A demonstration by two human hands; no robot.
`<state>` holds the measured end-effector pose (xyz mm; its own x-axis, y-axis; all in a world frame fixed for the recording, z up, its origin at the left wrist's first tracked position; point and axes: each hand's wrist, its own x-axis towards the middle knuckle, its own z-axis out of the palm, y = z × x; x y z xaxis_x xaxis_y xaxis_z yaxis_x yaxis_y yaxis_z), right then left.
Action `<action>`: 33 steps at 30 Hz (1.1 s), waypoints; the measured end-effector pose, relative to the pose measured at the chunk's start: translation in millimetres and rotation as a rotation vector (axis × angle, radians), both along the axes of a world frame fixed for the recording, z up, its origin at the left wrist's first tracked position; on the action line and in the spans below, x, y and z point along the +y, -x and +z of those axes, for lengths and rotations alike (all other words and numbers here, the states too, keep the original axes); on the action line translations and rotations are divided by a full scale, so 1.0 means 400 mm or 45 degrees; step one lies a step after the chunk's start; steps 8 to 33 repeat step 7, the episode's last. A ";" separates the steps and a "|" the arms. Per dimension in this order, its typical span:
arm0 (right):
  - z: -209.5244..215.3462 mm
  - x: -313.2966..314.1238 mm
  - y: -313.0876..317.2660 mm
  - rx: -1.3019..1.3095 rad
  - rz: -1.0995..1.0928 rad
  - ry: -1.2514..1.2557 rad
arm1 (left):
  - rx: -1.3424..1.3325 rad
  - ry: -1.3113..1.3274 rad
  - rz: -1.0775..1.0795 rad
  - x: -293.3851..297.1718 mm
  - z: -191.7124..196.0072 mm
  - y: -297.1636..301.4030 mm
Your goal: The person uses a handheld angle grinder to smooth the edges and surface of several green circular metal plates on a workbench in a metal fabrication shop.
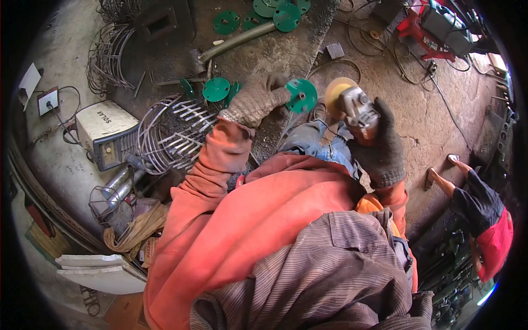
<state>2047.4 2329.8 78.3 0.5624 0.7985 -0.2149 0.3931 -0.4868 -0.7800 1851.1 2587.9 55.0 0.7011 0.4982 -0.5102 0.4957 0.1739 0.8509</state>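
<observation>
My left hand (256, 99), in a grey-brown knit glove, is closed on the edge of a round green metal disc (302, 96) with small holes in it. In my right hand (388, 146), also gloved, is an angle grinder (358, 108). Its yellowish wheel (339, 94) faces the green disc, with a small gap between the two. Whether the wheel is spinning I cannot tell. Just left of my left hand, another green disc (216, 89) lies with a few more by a bundle of bent metal rods (190, 129).
More green discs (287, 17) and a metal pipe (237, 42) lie ahead. At left stand a beige machine (107, 132) and wire coils (110, 58). Cables (404, 63) cross the floor at right near a red stand (415, 30). Another person (489, 225) is at far right.
</observation>
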 end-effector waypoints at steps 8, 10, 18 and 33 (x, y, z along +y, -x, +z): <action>-0.004 -0.054 -0.009 0.140 0.124 -0.165 | 0.243 -0.151 0.090 0.003 0.052 -0.049; -0.004 -0.054 -0.009 0.140 0.124 -0.165 | 0.243 -0.151 0.090 0.003 0.052 -0.049; -0.004 -0.054 -0.009 0.140 0.124 -0.165 | 0.243 -0.151 0.090 0.003 0.052 -0.049; -0.004 -0.054 -0.009 0.140 0.124 -0.165 | 0.243 -0.151 0.090 0.003 0.052 -0.049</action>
